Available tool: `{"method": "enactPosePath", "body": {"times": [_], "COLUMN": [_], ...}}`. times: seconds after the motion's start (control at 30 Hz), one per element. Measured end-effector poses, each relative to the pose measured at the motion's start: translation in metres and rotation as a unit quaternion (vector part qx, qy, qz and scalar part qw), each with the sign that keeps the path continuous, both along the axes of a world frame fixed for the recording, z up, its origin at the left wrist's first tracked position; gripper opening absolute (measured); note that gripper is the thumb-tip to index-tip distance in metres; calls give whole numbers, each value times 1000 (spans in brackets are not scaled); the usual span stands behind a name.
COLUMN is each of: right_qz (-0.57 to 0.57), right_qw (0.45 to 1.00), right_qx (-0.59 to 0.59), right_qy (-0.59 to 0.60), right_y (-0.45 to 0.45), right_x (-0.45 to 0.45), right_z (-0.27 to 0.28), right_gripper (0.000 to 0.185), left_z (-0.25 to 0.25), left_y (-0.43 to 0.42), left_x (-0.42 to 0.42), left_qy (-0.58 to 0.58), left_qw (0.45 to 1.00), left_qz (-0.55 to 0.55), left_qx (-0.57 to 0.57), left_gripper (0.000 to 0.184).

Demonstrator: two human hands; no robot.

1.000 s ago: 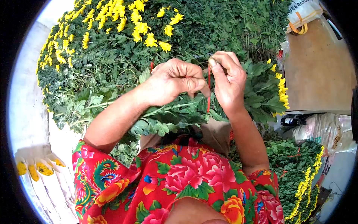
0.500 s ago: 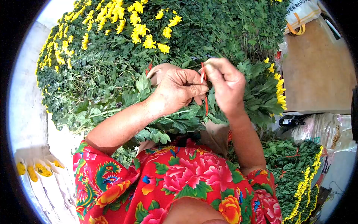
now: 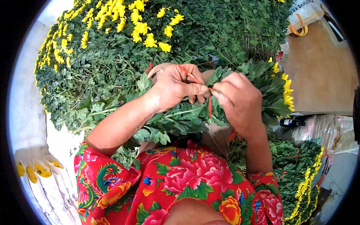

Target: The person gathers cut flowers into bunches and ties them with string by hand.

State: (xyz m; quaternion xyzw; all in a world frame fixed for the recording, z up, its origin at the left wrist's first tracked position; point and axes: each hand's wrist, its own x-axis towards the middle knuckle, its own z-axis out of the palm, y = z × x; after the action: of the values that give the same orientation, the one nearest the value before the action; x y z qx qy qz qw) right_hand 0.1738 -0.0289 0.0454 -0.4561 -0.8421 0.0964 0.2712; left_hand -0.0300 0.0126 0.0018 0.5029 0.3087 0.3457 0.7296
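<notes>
Across my lap lies a bunch of yellow chrysanthemums, its leafy stems (image 3: pixel 180 122) running left to right and its blooms (image 3: pixel 288 93) at the right end. A thin red tie strip (image 3: pixel 189 74) passes over my left hand (image 3: pixel 174 85), and a tail of it hangs down in front of the leaves. My left hand is closed, with thumb and fingertips pinching the strip above the bunch. Close beside it, my right hand (image 3: pixel 240 100) also pinches the strip, its fingertips nearly touching my left thumb. The strip's middle is partly hidden by the fingers.
A large heap of cut chrysanthemums (image 3: pixel 225 30) fills the space ahead, with yellow blooms at the left. More bunches (image 3: pixel 296 165) tied in red lie at lower right. White-wrapped flowers (image 3: pixel 43 170) stand at lower left. A brown board (image 3: pixel 318 71) and a dark bottle (image 3: pixel 292 122) are at right.
My right hand has moved down and to the right, drawing the red strip sideways from an upright position. My left hand stays nearly in place. The blooms at right have shifted slightly.
</notes>
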Motion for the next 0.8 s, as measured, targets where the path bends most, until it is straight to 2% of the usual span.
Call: {"method": "enactPosePath", "body": {"times": [0.03, 0.13, 0.2, 0.23, 0.27, 0.3, 0.33, 0.37, 0.4, 0.43, 0.47, 0.5, 0.53, 0.57, 0.6, 0.63, 0.67, 0.7, 0.73, 0.77, 0.8], "right_qz": [3, 39, 48, 54, 61, 20, 21, -5, -33, -53, -51, -5, 42, 50, 40, 60, 32, 31, -23, -10, -32], "right_qw": [998, 992, 991, 998, 995, 982, 982, 969, 952, 942, 942, 949, 952, 972, 974, 972, 966, 957, 931, 943, 941], "right_qx": [61, 69, 76, 26, -25, -96, -97, -131, -166, -240, -241, -256, -271, -209, -195, -183, -209, -224, -294, -274, -266], "right_qy": [-26, -97, -101, -13, 76, 163, 162, 210, 256, 229, 228, 183, 136, 98, 113, 138, 152, 181, 214, 188, 208], "right_y": [-5, -21, -17, -12, -7, -5, -1, 3, 8, 8, 12, 19, 24, 28, 27, 27, 22, 17, 9, 12, 6], "right_x": [-3, -10, -10, -7, -4, -2, -1, 0, -5, -5, -5, -3, -1, 2, -4, -15, -18, -16, -2, -1, -7], "right_z": [0, -3, -8, -11, -12, -11, -15, -23, -26, -15, -10, -6, -5, -13, -14, -18, -24, -28, -28, -20, -17], "right_gripper": [15, 17, 17, 13, 11, 10, 10, 14, 18, 21, 21, 21, 21, 24, 23, 23, 22, 21, 16, 13, 14], "left_z": [-1, 3, 3, -4, -4, 1, 4, 3, 2, 5, 8, 3, 0, -2, -2, -5, -7, -7, -14, -9, -14], "left_y": [1, 0, -3, -3, -1, 1, 2, 1, 1, -1, -3, -2, -2, 0, 0, 0, 0, -11, -8, -6, -2], "left_x": [0, -1, 1, 3, 2, -1, -2, 0, -2, -2, -2, -1, 0, 4, -1, -11, -14, -20, -5, -10, -9], "left_qy": [-3, 0, 1, -14, -16, 98, 206, 208, 208, 229, 250, 247, 250, 230, 223, 200, 162, 210, 136, 147, 109], "left_qw": [1000, 1000, 1000, 994, 994, 932, 796, 730, 730, 688, 643, 632, 631, 642, 649, 683, 685, 692, 697, 724, 727], "left_qz": [-1, -1, 18, 37, 36, 46, 53, 66, 68, 76, 83, 95, 96, 109, 127, 125, 112, 113, 141, 125, 140], "left_qx": [-4, -17, 22, 98, 98, 346, 567, 648, 647, 684, 719, 728, 728, 723, 716, 691, 701, 682, 689, 662, 663], "left_gripper": [12, 12, 14, 15, 15, 15, 16, 17, 17, 18, 20, 25, 25, 26, 27, 26, 23, 19, 17, 18, 19]}}
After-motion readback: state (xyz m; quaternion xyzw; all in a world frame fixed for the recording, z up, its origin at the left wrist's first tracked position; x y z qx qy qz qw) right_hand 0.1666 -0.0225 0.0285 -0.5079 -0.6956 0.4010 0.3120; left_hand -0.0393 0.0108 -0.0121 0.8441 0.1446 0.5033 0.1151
